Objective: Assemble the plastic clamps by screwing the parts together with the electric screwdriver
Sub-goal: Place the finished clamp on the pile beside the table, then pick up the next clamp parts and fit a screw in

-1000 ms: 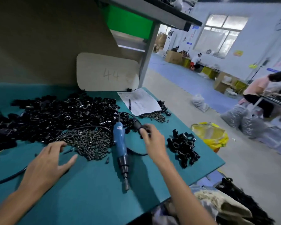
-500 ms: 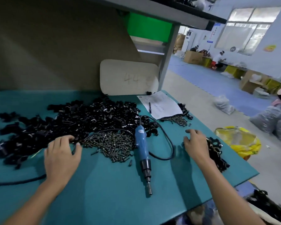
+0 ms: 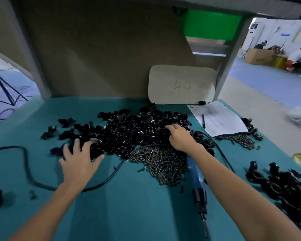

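Left hand [image 3: 78, 159]: fingers spread, resting on the near edge of the parts pile [image 3: 137, 129]. Right hand [image 3: 180, 138]: fingers bent down into the parts pile; whether they grip a part cannot be told. Screws [image 3: 162, 164] lie between the hands. Screwdriver [image 3: 198, 185] lies on the table [image 3: 129, 206], under the right forearm.

A teal tabletop [image 3: 129, 214] fills the lower frame. Behind it stands a tan back panel [image 3: 102, 58], dim under a grey shelf [image 3: 276, 7] at the top right. A rounded pale board [image 3: 181, 84] marked 44 leans on the panel, with a green panel [image 3: 212, 25] above it and a grey post [image 3: 229, 58] beside it. At the right, a bright hall shows a pale floor [image 3: 259, 101], a blue mat [image 3: 268, 72], a white wall [image 3: 285, 30] and a cardboard box [image 3: 258, 56]. A dark tripod [image 3: 2, 89] stands far left.
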Demonstrator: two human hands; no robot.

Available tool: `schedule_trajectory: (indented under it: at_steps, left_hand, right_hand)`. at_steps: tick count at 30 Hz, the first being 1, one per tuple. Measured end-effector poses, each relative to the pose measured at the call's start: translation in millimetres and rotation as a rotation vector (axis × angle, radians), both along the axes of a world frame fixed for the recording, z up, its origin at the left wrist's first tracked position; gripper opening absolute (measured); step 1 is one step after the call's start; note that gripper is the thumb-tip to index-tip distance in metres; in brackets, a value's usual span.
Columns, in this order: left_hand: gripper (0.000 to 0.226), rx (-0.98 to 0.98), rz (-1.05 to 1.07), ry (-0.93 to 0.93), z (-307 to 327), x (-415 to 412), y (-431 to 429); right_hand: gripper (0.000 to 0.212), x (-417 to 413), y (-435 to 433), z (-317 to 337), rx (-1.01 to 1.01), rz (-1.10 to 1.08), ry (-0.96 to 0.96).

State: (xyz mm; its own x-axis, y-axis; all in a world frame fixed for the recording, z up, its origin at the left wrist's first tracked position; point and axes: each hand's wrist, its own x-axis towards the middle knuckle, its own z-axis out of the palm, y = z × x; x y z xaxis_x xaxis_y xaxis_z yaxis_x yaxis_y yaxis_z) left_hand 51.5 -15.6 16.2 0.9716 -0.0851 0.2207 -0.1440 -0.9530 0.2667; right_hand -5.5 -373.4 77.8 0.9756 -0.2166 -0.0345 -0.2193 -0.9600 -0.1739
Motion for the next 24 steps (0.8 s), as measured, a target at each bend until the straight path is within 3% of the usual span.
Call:
schedule_trajectory:
  at_steps: [4,8,14,17,21,24]
  left_hand:
    - [0.059,-0.097,-0.185,-0.023,-3,-2,-13]
    - [0.047,-0.220,-0.349,-0.040,-3,-3,-27]
    - [0.015,-0.291,-0.281,-0.108,10,-11,-44]
    - [0.017,-0.310,-0.267,-0.073,17,-13,-42]
    - [0.044,-0.258,-0.356,-0.018,12,-15,-30]
    - [0.037,-0.397,-0.347,-0.006,10,-14,-19]
  right_hand:
    - [0.057,23,9,-13,-0.094,0.048,0.127]
    - [0.046,19,14,-17,-0.183,0.028,-0.002]
    - [0.038,9,12,-4,-0.041,-0.020,-0.015]
    - [0.036,5,9,-3,0.052,-0.022,-0.039]
    - [0.025,-6,12,-6,0.136,-0.149,-0.170]
    - [0.028,-10,17,-1,0.207,-0.186,-0.379]
